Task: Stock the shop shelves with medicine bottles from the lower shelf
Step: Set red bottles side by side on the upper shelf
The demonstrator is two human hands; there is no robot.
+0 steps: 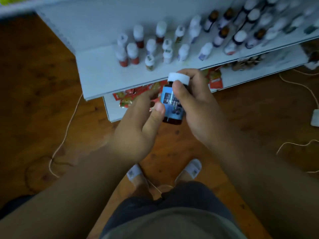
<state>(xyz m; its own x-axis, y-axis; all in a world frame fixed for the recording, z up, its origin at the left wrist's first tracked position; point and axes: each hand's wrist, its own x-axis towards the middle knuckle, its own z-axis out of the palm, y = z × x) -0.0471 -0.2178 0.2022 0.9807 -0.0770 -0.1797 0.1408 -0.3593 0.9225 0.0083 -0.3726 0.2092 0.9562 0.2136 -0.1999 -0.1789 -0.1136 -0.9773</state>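
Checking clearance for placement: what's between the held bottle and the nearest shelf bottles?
Head view: only bare white shelf between the held bottle and the front bottles. The right hand grips it; the left hand touches it.

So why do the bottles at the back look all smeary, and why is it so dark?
Head view: dim, bluish light throughout. The far-right bottles on the shelf streak with blur and lean outward from wide-angle distortion. The blue-labelled bottle, held in the right hand with the left hand touching it, is sharper, though its label print stays unreadable.
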